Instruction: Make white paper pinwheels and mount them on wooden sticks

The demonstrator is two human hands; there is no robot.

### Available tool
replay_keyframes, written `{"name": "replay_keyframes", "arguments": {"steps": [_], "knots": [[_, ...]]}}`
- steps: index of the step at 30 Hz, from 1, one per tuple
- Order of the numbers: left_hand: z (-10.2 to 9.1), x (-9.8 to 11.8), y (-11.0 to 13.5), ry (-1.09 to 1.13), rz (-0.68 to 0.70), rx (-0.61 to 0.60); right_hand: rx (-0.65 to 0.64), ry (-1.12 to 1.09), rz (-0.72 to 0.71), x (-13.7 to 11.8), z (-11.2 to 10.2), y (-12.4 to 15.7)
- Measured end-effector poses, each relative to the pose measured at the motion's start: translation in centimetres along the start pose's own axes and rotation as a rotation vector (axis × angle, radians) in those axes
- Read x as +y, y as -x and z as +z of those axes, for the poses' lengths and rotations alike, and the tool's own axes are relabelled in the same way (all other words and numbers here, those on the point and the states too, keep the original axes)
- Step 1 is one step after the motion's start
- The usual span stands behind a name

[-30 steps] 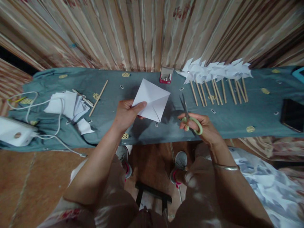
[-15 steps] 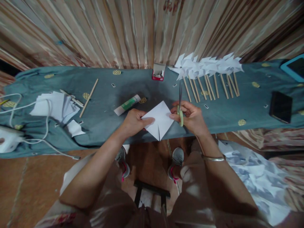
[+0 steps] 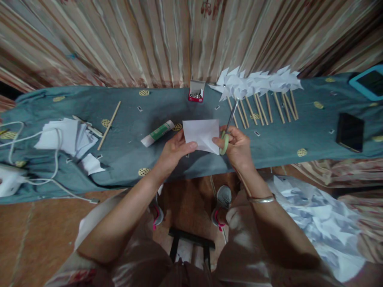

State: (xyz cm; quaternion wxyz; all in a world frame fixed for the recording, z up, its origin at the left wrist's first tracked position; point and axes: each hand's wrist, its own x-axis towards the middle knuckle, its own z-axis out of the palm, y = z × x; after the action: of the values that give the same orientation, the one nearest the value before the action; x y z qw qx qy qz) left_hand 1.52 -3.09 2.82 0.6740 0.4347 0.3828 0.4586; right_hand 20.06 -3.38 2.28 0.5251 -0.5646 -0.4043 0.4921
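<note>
A creased white paper square point(image 3: 202, 134) is held between both hands above the teal-covered table point(image 3: 125, 147). My left hand point(image 3: 172, 153) pinches its left lower edge. My right hand point(image 3: 237, 146) touches the paper's right edge with its fingertips while gripping green-handled scissors point(image 3: 227, 128), blades closed and pointing up and away. A glue stick point(image 3: 157, 132) lies on the cloth just left of the paper.
A row of white paper pinwheels on wooden sticks point(image 3: 257, 93) lies at the back right. A small red box of pins point(image 3: 195, 92), a paper stack point(image 3: 67, 135), a loose stick point(image 3: 109, 124), white cables point(image 3: 44, 171), a dark phone point(image 3: 349, 132) and paper scraps point(image 3: 317, 215) are around.
The paper came down from a raised diamond position and turned to lie flatter. My right hand moved left with the scissors to meet the paper. The glue stick came into sight.
</note>
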Motion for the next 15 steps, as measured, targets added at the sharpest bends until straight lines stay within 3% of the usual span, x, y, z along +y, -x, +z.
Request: {"name": "replay_keyframes", "arguments": {"steps": [5,10,15], "knots": [[1.5,-1.5,0.4,-0.062,-0.089,0.083,-0.006,0.003,-0.009,0.7,0.9,0.1],[1.7,-2.3,0.1,-0.027,-0.106,0.284,0.005,-0.027,-0.006,1.4,1.5,0.2],[1.4,-2.0,-0.1,-0.022,-0.065,0.320,0.026,-0.131,0.031,1.7,1.6,0.4]]}}
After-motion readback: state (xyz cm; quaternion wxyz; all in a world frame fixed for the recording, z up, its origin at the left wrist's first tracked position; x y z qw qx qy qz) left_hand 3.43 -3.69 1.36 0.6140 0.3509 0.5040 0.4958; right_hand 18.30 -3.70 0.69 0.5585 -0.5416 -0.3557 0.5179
